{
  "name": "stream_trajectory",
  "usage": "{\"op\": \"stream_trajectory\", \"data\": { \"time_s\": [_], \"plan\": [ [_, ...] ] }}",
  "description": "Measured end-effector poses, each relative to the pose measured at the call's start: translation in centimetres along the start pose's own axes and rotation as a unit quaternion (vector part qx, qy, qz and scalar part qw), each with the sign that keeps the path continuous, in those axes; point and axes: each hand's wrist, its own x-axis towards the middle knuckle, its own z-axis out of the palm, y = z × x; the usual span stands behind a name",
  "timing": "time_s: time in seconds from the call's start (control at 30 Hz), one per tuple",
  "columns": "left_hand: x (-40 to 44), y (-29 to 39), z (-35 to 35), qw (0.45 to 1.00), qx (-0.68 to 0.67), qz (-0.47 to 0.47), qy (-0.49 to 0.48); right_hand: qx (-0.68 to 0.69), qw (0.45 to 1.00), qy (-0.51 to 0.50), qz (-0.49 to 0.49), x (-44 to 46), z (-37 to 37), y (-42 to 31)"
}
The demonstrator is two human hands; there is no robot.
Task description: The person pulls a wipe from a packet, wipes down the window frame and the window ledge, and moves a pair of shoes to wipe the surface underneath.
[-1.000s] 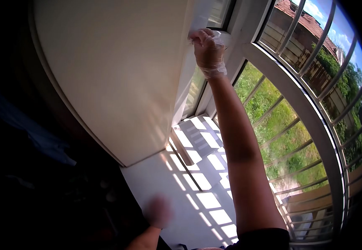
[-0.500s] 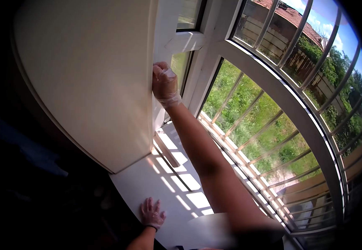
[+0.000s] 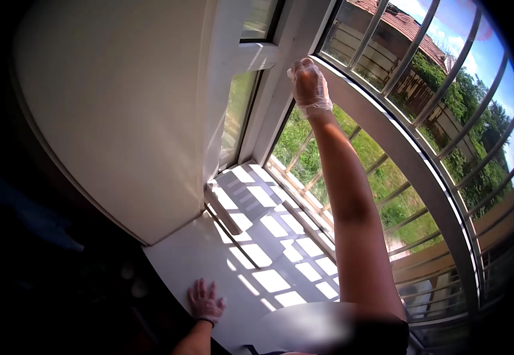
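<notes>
My right hand, in a clear plastic glove, is raised at the left end of the white window crossbar. Its fingers are curled closed, with a small pale bit showing at them that I cannot make out. Low in the view, my left hand lies with fingers spread on the white ledge, also in a clear glove, with a dark band at the wrist. Nothing shows in it.
A large cream panel stands at the left. Metal bars cross the window on the right. Two short raised strips, one a brownish bar, lie on the sunlit ledge. A blurred pale round shape is at the bottom.
My right hand has moved from the narrow frame beside the cream panel, right and up to the window crossbar. My left hand, blurred at first, now rests spread on the ledge.
</notes>
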Motion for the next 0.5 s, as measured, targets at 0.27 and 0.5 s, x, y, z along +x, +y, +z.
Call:
{"op": "stream_trajectory", "data": {
  "time_s": [0.27, 0.5],
  "plan": [
    [-0.2, -0.3, 0.2, 1.000, 0.008, 0.003, 0.006, -0.072, 0.986, -0.147, 0.036, -0.8, 0.1, 4.0],
    [-0.3, -0.6, 1.1, 0.999, -0.006, 0.008, 0.045, -0.049, 0.991, -0.122, 0.035, -15.7, -17.3, 8.4]
  ]
}}
